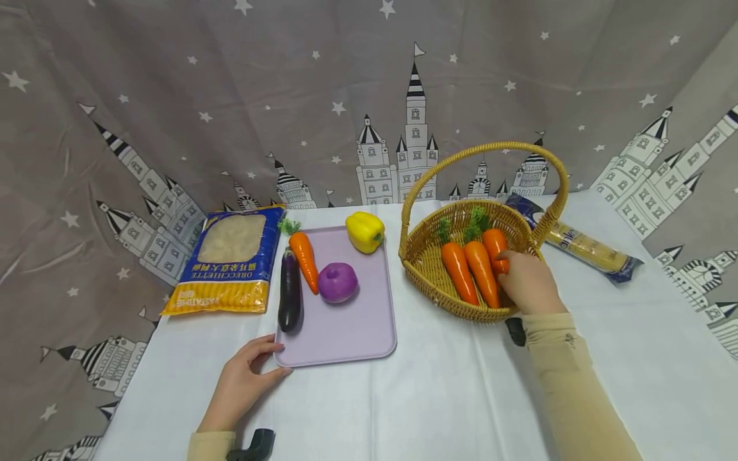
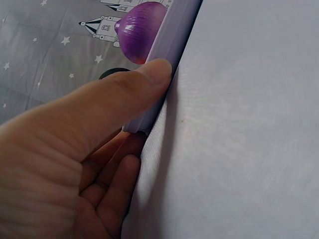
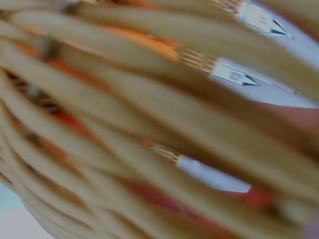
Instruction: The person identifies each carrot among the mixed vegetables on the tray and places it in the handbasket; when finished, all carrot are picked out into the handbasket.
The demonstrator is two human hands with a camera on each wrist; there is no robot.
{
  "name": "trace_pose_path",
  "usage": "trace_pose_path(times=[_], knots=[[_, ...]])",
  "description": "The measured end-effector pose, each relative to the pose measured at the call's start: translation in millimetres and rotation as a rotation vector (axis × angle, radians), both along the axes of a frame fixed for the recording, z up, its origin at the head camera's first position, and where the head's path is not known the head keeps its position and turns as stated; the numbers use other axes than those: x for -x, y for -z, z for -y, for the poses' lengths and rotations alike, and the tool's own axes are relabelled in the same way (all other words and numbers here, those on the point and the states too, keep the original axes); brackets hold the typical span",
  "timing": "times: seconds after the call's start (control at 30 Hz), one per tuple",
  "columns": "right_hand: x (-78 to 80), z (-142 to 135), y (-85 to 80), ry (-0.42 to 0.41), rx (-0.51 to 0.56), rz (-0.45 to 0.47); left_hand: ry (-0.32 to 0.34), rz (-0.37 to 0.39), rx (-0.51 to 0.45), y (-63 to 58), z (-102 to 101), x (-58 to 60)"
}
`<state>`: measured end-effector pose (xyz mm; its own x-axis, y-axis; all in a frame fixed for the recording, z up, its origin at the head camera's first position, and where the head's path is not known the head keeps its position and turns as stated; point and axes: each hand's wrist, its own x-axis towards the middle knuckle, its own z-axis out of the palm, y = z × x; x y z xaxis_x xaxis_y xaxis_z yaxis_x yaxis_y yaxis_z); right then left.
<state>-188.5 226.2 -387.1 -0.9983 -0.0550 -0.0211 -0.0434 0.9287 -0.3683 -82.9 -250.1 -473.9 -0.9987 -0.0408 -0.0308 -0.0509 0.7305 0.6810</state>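
My left hand (image 1: 245, 378) holds the front-left corner of a lilac tray (image 1: 346, 336). In the left wrist view its thumb (image 2: 157, 72) lies along the tray edge, the other fingers partly hidden. On the tray are an eggplant (image 1: 290, 294), a carrot (image 1: 305, 259), a purple onion (image 1: 337, 282) and a yellow bell pepper (image 1: 365, 232). My right hand (image 1: 532, 282) reaches into a wicker basket (image 1: 423, 285) and grips the rightmost of three carrots (image 1: 494, 242) there; some fingertips are hidden. Blurred wicker strands (image 3: 149, 99) fill most of the right wrist view.
Left of the tray lies a blue and yellow orecchiette pasta bag (image 1: 227, 256). A long pasta packet (image 1: 588, 250) lies behind and right of the basket. The tall basket handle (image 1: 484, 147) arches over it. A patterned grey curtain (image 1: 288, 96) closes off the back.
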Motion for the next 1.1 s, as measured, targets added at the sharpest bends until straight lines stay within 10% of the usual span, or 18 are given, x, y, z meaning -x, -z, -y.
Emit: trace_pose_path(times=[1.1], knots=[[-55.0, 50, -88.6, -0.007, 0.204, -0.420, -0.004, 0.000, 0.006, 1.5, 1, 0.3]])
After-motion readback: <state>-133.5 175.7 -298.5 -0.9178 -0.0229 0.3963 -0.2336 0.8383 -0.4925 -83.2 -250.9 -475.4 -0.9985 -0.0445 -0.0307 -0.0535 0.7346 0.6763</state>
